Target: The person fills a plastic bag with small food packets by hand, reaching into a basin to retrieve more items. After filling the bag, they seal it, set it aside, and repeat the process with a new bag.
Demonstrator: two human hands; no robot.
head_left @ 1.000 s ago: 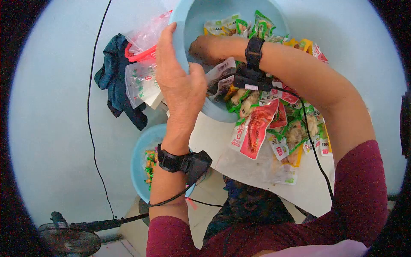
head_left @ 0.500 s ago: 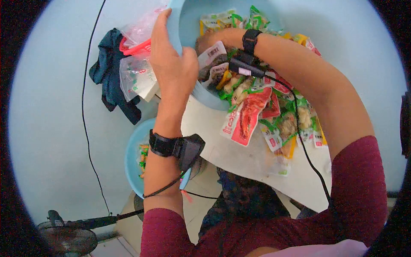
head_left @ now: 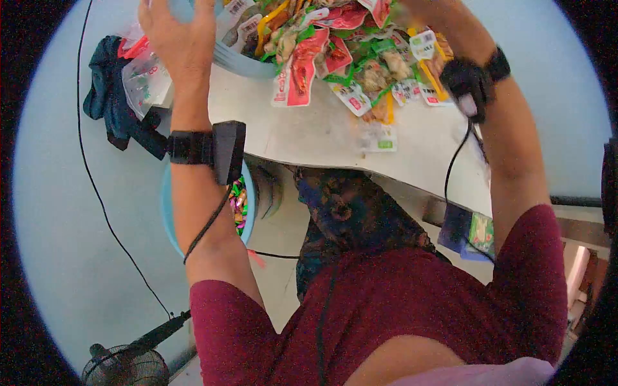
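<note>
My left hand point(head_left: 180, 32) is at the rim of a light blue basin point(head_left: 241, 61) at the top, its fingers apart with the rim between thumb and fingers. Snack packets spill from the basin onto the white table point(head_left: 290, 132); among them are a red and white packet point(head_left: 301, 67) and a green-edged packet point(head_left: 373, 74). At the top right, my right hand point(head_left: 428, 14) reaches over the pile, near a yellow packet point(head_left: 432, 58). Its fingers are blurred and partly cut off by the frame edge. A clear packet point(head_left: 378, 137) lies nearest the table's front edge.
Below the table at left, a blue bucket point(head_left: 168, 206) holds small colourful wrapped pieces point(head_left: 238, 206). Dark cloth point(head_left: 112, 90) and a plastic bag point(head_left: 147, 80) lie at upper left. A fan point(head_left: 125, 365) stands at lower left. Cables run from both wrists.
The view has shifted, so the table and basin sit higher and further left. My right hand has come out of the basin and moved right over the pile. My left hand stays at the rim.
</note>
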